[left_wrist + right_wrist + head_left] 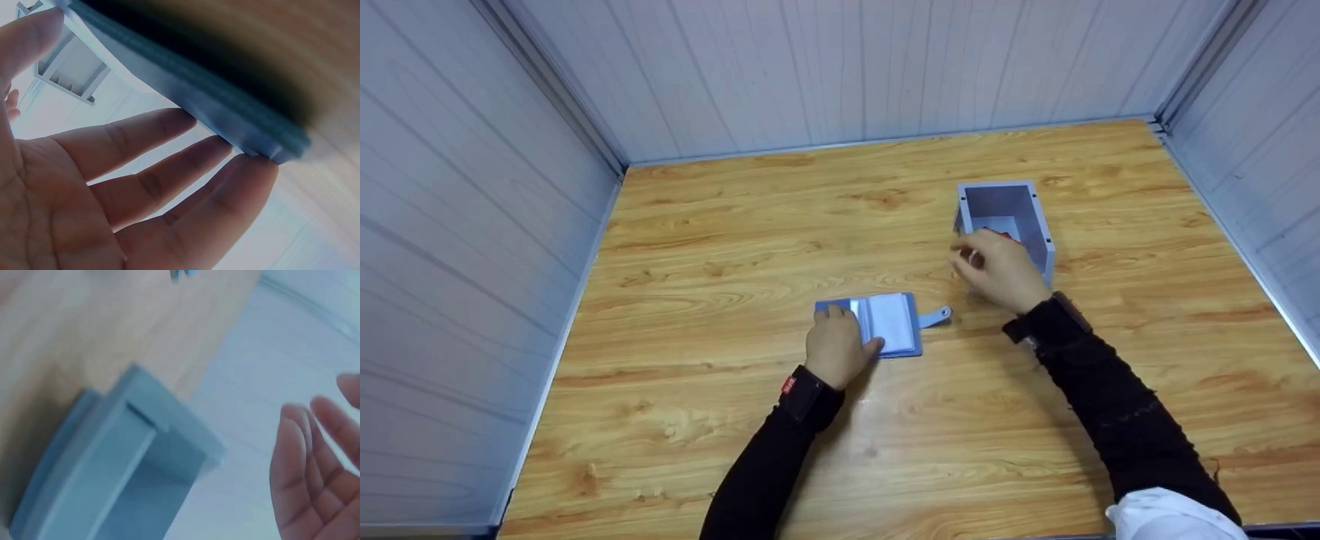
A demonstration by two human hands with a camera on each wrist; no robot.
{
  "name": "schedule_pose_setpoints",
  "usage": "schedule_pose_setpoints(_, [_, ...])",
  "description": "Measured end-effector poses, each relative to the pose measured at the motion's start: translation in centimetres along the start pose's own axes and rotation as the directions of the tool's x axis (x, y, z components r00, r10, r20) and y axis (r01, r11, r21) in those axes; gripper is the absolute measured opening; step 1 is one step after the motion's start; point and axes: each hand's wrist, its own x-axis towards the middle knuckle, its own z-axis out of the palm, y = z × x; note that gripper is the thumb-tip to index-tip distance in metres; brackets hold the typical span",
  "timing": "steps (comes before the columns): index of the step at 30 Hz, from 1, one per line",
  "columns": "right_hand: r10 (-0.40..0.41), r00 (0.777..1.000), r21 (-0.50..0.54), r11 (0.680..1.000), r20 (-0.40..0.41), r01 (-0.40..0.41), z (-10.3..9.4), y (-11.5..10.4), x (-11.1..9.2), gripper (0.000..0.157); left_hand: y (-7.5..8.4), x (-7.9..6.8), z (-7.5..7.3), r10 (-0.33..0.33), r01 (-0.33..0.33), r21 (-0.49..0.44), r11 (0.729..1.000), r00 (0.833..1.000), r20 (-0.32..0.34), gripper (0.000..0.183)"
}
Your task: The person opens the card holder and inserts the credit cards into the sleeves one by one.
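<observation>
Okay, small blue rectangular booklet with pale translucent pages lies spread mid-way on the wood-grained bench, light-blue snap strap pointing right. My left hand rests on its left side, fingers extended to the cover edge, thumb on the pages. My right hand, empty, fingers loosely bent, hovers by the near end of a hollow grey box, far right. Something red inside, mostly hidden.
</observation>
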Motion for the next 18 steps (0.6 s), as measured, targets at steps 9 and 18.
schedule_pose_setpoints(9, [0.309, 0.951, 0.037, 0.950, 0.011, -0.309, -1.9, 2.9, 2.6, 0.043, 0.1, 0.0, 0.1, -0.003, 0.003, 0.002, 1.000, 1.000, -0.005, 0.081])
schedule_pose_setpoints(18, [0.401, 0.901, -0.122, 0.915, 0.165, -0.384, -1.1, 5.3, 4.3, 0.053, 0.2, -0.1, 0.0, -0.005, 0.005, -0.005, 1.000, 1.000, -0.010, 0.078])
